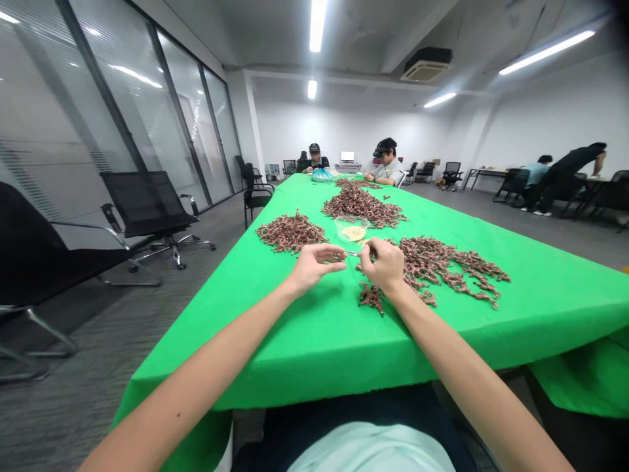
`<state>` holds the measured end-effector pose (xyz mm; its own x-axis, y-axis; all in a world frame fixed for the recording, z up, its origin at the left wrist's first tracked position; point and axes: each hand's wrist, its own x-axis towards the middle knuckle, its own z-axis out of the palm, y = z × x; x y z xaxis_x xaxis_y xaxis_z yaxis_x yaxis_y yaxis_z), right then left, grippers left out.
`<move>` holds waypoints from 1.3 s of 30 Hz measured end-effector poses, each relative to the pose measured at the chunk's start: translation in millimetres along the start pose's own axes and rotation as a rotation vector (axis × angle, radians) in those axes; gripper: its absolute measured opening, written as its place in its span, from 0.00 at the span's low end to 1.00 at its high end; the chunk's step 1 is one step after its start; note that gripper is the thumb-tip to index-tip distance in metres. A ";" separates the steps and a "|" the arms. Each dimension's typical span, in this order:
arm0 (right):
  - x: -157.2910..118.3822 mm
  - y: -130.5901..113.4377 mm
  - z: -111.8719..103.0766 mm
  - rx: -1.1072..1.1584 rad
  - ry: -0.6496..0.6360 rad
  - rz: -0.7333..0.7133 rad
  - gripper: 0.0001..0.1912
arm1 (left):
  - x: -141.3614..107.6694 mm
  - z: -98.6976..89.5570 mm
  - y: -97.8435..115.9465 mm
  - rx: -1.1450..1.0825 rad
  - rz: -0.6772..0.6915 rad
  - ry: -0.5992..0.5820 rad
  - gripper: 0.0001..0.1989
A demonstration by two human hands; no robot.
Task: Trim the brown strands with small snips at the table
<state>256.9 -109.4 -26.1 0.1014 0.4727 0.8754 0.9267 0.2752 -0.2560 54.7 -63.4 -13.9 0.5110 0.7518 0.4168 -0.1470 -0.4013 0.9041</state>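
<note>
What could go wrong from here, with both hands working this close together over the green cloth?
The slim metal tool in the right hand points at the left hand's fingertips, so a slip might nick them. The clear plastic bowl of pale bits sits just beyond both hands; a knock could spill it. The small cluster of brown, knobbly pieces lies beside the right wrist, which might scatter it.

Bare cloth (289, 328) nearer the person — bowl (352, 229) blocks beyond.
</note>
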 end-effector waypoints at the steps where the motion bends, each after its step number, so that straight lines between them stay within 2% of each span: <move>1: -0.2 0.3 0.4 -0.017 0.004 -0.013 0.13 | 0.0 0.1 0.0 -0.008 -0.004 -0.005 0.24; 6: -0.5 1.4 -0.5 -0.077 0.001 -0.073 0.13 | 0.0 0.4 -0.9 -0.042 -0.031 -0.014 0.24; 11: 0.9 1.2 -4.1 -0.063 -0.002 -0.039 0.14 | 0.0 1.0 1.2 -0.105 -0.059 -0.012 0.24; 14: 1.2 2.6 -4.2 -0.069 0.008 -0.029 0.14 | -0.4 1.0 2.8 -0.110 -0.043 0.000 0.24; 23: 0.3 5.9 -2.4 -0.139 0.008 -0.141 0.14 | -0.4 1.9 3.4 -0.120 0.011 0.044 0.22; 33: -0.4 5.2 -1.7 -0.158 -0.002 -0.124 0.13 | 1.5 1.1 -0.7 -0.136 -0.011 0.072 0.23; 39: -0.3 4.3 -2.2 -0.106 -0.023 -0.074 0.12 | -1.2 4.3 4.6 -0.156 -0.092 0.081 0.22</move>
<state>261.6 -110.3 -26.5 0.0242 0.4739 0.8803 0.9645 0.2204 -0.1452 57.1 -68.4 -10.6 0.4593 0.8238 0.3321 -0.2353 -0.2477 0.9398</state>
